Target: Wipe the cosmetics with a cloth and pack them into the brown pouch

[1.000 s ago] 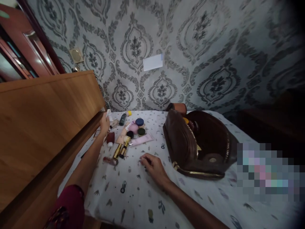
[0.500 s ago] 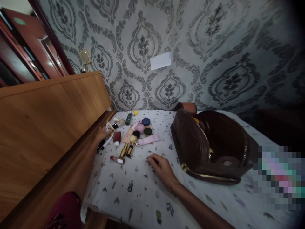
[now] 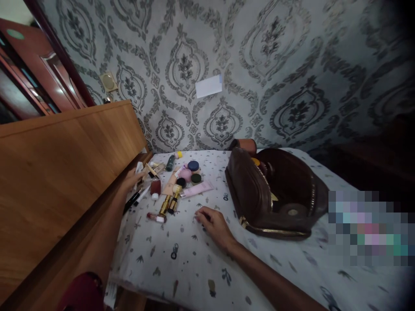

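Observation:
My left hand [image 3: 132, 179] is closed at the left edge of the bed, beside the wooden board. A small white item [image 3: 139, 166] pokes up at its fingers, too small to name. Close by are a light wooden stick [image 3: 151, 170], black and white pens or brushes [image 3: 138, 198] and a dark red bottle [image 3: 155, 187]. My right hand [image 3: 212, 223] rests loosely curled on the sheet, with nothing visible in its fingers. Between the hands lie gold tubes [image 3: 169, 204], a lip gloss tube [image 3: 156, 217], a pink squeeze tube [image 3: 196, 189] and several jars, one with a blue lid [image 3: 193, 165].
An open brown leather bag [image 3: 253, 194] stands to the right, with an orange-brown cylinder [image 3: 247, 146] behind it. A blurred-out patch [image 3: 369, 229] lies farther right. The wooden board [image 3: 71, 172] borders the left side, and the patterned wall [image 3: 207, 52] closes off the back.
The view has turned slightly right. My left hand has drawn back a little from the stick, and a white item now shows at its fingers. My right hand keeps its place and curl.

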`<move>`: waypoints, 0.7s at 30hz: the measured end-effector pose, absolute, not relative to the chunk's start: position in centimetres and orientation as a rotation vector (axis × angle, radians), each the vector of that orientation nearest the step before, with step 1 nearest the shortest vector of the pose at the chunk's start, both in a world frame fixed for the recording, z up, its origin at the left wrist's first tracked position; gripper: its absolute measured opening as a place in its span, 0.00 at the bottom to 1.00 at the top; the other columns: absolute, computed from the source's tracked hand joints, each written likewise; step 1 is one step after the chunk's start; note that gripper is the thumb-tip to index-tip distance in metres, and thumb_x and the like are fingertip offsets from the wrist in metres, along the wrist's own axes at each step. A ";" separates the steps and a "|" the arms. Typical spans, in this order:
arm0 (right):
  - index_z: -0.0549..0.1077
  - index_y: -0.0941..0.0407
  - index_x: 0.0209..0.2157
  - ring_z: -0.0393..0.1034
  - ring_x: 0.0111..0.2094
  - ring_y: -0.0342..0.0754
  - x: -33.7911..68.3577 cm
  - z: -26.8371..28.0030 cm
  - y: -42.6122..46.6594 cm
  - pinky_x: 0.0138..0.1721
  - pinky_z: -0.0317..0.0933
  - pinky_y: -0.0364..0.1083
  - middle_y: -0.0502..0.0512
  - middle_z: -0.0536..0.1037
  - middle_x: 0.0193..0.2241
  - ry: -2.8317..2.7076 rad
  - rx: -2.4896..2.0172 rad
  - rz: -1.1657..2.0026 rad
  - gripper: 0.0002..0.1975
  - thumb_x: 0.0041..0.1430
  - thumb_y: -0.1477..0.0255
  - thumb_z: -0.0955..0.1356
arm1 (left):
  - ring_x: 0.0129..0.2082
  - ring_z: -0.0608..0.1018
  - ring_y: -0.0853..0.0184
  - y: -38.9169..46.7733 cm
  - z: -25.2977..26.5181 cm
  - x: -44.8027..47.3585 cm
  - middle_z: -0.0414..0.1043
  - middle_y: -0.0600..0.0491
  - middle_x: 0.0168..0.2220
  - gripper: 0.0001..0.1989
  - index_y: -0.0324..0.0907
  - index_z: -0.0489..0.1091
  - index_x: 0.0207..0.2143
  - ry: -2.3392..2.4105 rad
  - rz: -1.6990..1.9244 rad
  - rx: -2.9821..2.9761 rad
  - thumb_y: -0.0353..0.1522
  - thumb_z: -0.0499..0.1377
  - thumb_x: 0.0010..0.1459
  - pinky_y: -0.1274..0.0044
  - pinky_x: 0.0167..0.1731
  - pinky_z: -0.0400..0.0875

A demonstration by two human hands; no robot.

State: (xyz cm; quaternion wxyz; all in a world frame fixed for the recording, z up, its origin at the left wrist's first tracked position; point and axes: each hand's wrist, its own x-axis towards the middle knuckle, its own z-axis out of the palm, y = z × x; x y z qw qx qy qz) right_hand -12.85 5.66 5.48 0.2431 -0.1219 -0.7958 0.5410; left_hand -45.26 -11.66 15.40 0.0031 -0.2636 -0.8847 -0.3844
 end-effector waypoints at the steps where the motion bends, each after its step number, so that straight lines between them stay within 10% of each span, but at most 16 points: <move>1: 0.72 0.57 0.27 0.67 0.28 0.46 -12.8 5.5 5.7 0.31 0.57 0.43 0.51 0.75 0.24 -2.170 -0.334 1.485 0.12 0.60 0.66 0.62 | 0.34 0.80 0.58 -11.8 16.1 -44.8 0.78 0.48 0.34 0.29 0.38 0.71 0.47 -2.756 -1.342 -0.851 0.49 0.59 0.49 0.70 0.33 0.74; 10: 0.72 0.53 0.49 0.75 0.42 0.52 -12.8 7.2 4.0 0.39 0.69 0.49 0.58 0.77 0.44 -1.530 -0.323 2.338 0.25 0.54 0.53 0.70 | 0.36 0.79 0.60 -8.1 14.5 -32.7 0.78 0.48 0.38 0.27 0.39 0.71 0.48 -2.574 -2.085 -1.206 0.44 0.61 0.48 0.71 0.37 0.74; 16: 0.71 0.52 0.45 0.77 0.43 0.53 -11.8 7.4 3.9 0.50 0.69 0.56 0.56 0.80 0.45 -1.133 -0.325 2.613 0.23 0.51 0.56 0.74 | 0.48 0.74 0.58 -4.7 9.0 -24.7 0.75 0.48 0.45 0.16 0.44 0.74 0.46 -2.421 -1.687 -1.597 0.39 0.58 0.58 0.66 0.52 0.67; 21: 0.70 0.55 0.48 0.78 0.44 0.52 -10.3 6.9 4.6 0.51 0.69 0.53 0.59 0.79 0.47 -1.233 -0.337 2.573 0.23 0.51 0.66 0.75 | 0.39 0.76 0.61 -5.0 8.7 -25.1 0.76 0.50 0.38 0.16 0.43 0.74 0.42 -2.446 -1.768 -1.547 0.42 0.54 0.60 0.71 0.43 0.71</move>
